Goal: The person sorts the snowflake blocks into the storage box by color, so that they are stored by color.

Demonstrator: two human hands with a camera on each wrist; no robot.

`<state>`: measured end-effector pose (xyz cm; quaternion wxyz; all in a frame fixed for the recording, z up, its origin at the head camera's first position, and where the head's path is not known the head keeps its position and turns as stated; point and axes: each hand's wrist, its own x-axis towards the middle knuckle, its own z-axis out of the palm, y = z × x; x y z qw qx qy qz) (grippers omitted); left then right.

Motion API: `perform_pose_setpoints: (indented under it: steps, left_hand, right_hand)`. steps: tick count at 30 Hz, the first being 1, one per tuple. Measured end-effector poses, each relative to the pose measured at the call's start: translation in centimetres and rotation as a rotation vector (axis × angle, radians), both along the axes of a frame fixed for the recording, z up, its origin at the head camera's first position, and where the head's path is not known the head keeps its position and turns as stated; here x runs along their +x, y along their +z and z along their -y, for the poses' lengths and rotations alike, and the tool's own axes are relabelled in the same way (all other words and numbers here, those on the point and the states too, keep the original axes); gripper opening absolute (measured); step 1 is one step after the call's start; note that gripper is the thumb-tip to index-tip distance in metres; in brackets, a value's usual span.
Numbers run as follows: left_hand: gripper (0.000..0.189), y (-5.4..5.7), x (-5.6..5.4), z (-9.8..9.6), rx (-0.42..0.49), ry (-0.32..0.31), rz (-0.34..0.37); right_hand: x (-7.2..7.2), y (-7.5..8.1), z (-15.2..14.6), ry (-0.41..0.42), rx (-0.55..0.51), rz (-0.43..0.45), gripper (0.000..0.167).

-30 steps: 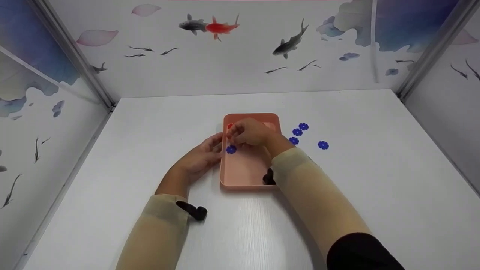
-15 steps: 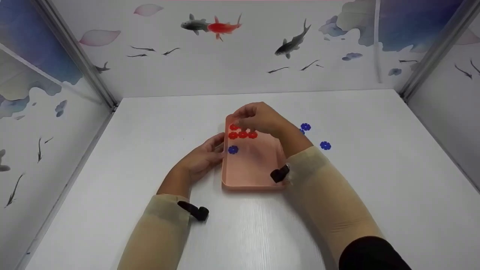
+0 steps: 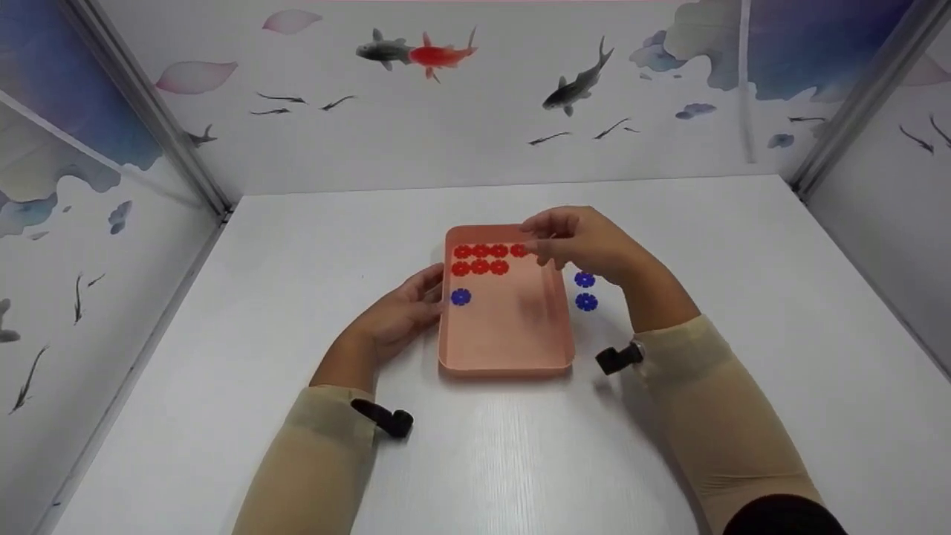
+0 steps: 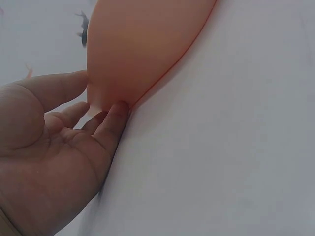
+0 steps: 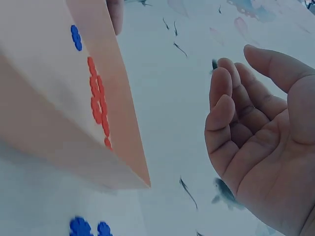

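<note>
A shallow pink tray (image 3: 513, 334) lies on the white table. In it, two rows of red flower-shaped discs (image 3: 480, 266) sit near the far end, with one blue flower-shaped disc (image 3: 461, 296) below them at the left. The fingers of my left hand (image 3: 397, 316) touch the tray's left side; in the left wrist view, fingertips and thumb rest against its outer wall (image 4: 142, 49). Above the tray's far right corner hovers my right hand (image 3: 594, 241). Its fingers are loosely bent, and the right wrist view shows nothing in them (image 5: 261, 128).
Two blue flower-shaped discs (image 3: 585, 302) lie on the table right of the tray, below the right hand. That hand and forearm cover the part of the table behind them. Panels printed with fish (image 3: 576, 85) stand at the back and sides.
My right hand has moved right, from over the tray's discs to its right edge, uncovering the red rows. The left hand stays at the tray's side.
</note>
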<state>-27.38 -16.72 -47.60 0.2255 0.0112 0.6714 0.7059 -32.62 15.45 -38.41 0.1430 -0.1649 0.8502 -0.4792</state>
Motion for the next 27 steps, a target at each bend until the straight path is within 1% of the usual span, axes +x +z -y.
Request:
perform_pose_setpoints:
  steps: [4, 10, 15, 19, 22, 25, 27]
  left_hand:
    - [0.083, 0.0, -0.1, 0.0, 0.005, 0.012, 0.007]
    - [0.082, 0.0, 0.0, -0.3, 0.027, 0.005, 0.002]
    - [0.083, 0.0, 0.0, -0.2, 0.039, 0.007, -0.005]
    - [0.083, -0.1, 0.1, -0.1, 0.028, 0.015, 0.011]
    - [0.084, -0.1, 0.1, -0.1, 0.03, 0.011, 0.013]
    - [0.084, -0.2, 0.0, 0.0, 0.04, 0.005, 0.007]
    - [0.085, -0.1, 0.0, 0.0, 0.042, 0.002, 0.003]
  right_hand:
    - [0.0, -0.3, -3.0, -0.034, 0.042, 0.009, 0.041]
    - [-0.2, -0.7, -8.0, -0.106, 0.075, 0.031, 0.043]
    - [-0.8, -1.9, -11.7, -0.151, 0.102, 0.053, 0.048]
    - [-1.5, -3.3, -13.7, -0.159, 0.103, 0.111, 0.055]
    - [-1.8, -4.1, -14.7, -0.16, 0.114, 0.15, 0.061]
    - [-2.0, -4.7, -15.3, -0.162, 0.131, 0.169, 0.063]
    - [-2.2, -5.0, -15.7, -0.17, 0.135, 0.18, 0.061]
